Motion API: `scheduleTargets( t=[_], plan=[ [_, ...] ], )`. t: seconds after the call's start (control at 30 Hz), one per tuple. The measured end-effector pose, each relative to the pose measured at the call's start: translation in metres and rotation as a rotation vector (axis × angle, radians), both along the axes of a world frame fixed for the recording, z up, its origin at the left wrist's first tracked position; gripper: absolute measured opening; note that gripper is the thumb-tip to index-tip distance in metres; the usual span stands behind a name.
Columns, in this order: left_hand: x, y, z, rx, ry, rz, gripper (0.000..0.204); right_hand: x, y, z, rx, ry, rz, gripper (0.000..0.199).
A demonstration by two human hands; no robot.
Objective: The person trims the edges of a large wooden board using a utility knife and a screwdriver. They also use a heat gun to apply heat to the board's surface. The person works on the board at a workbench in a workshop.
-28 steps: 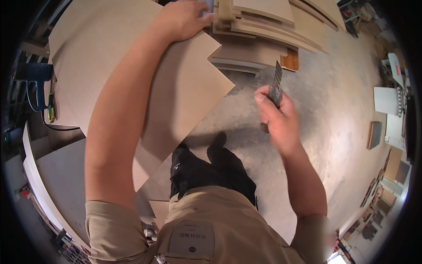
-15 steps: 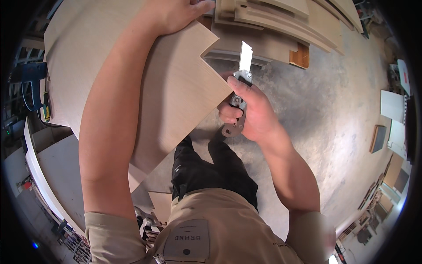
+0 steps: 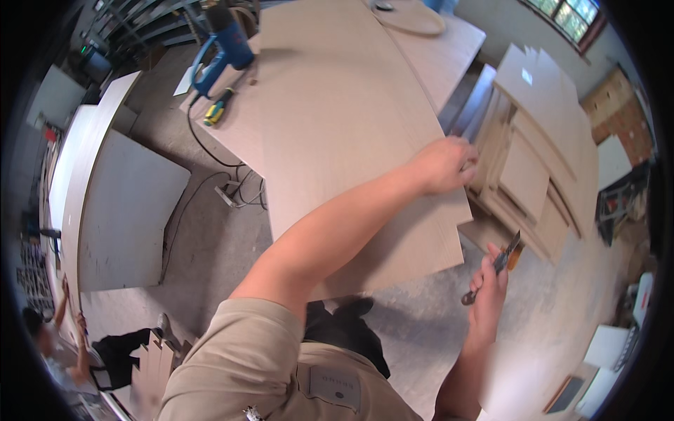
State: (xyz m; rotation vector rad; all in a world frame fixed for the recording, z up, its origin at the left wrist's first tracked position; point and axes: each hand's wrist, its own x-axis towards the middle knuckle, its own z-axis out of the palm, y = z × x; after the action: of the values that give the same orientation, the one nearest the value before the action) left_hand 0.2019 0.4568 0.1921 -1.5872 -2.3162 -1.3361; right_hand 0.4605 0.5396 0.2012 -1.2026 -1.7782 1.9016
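A large pale plywood board point(image 3: 351, 91) with a stepped notch at its near right corner lies in front of me. Across it reaches my left forearm, and my left hand point(image 3: 448, 165) is at the board's right edge with its fingers curled closed. Whatever those fingers may hold is hidden. My right hand point(image 3: 489, 284) is wrapped round a utility knife point(image 3: 501, 262), off the board's near right corner. The knife's blade is out and points up and away from me.
At the board's far left are a blue corded heat gun point(image 3: 230, 42) and a yellow-green screwdriver point(image 3: 219, 107). Stacked wooden panels point(image 3: 523, 175) stand to the right. A curved white-sided panel point(image 3: 126, 210) is at left, with a co-worker point(image 3: 70, 358) beyond its near end. Cables point(image 3: 242, 186) trail on the floor.
My view has swung, bringing the co-worker and the window into sight. The left hand is now farther along the board's right edge, and the knife has tilted to the right.
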Motion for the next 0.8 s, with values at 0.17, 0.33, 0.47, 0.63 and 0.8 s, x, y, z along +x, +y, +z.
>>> scheduleTargets(
  t=[0.17,0.33,0.47,0.63,0.8],
  plan=[
    [-0.029,-0.183,0.025,0.28,-0.106,0.141,0.016,-0.04,-0.046,0.038,0.629,-0.172,0.552,0.067],
    [-0.133,-0.351,0.052,0.24,-0.103,0.857,0.024,-0.141,-0.12,0.034,0.984,-0.068,0.741,0.073],
    [-0.231,-0.417,0.046,-0.199,0.091,1.223,0.053,-0.222,-0.15,0.028,1.037,-0.23,0.762,0.068],
    [-0.297,-0.419,0.029,-0.345,0.097,1.181,0.07,-0.266,-0.163,0.016,1.286,-0.337,0.713,0.06],
    [-0.328,-0.405,0.049,-0.318,-0.151,1.005,0.048,-0.252,-0.157,0.013,1.425,-0.127,0.652,0.053]
  ],
)
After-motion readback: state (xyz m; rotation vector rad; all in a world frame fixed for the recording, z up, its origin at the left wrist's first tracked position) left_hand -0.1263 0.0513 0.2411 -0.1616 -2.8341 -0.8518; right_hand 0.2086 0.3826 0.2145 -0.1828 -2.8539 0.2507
